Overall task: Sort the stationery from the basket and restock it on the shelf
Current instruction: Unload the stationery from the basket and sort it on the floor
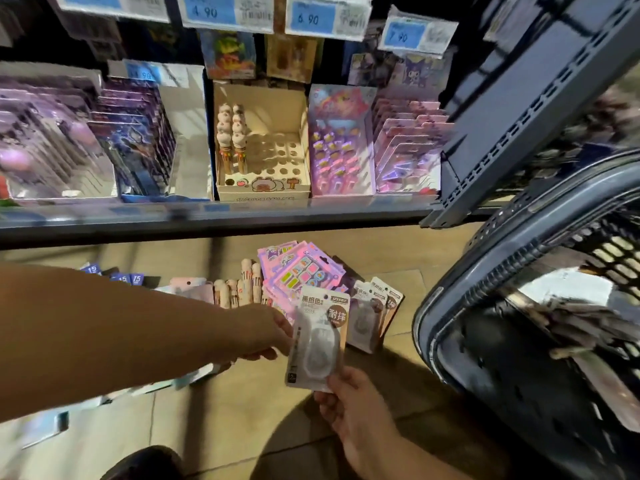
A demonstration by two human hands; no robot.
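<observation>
A packaged correction tape is held upright above the floor between both hands. Its lower right corner is pinched by the right hand, thumb on the front. Its left edge is met by the left hand, thumb above and fingers curled beneath, apparently pinching it, though the contact is partly hidden by the pack.

Just beyond the right hand, a few matching packs are leaned together on the floor. Beyond the left hand's fingertips, pink carded sets are piled, with character-topped pens laid just left of them. To the right of the right hand a dark basket is seen, tilted, with stock inside. Above and beyond both hands, the shelf is stocked with a partly filled pen box among carded goods.
</observation>
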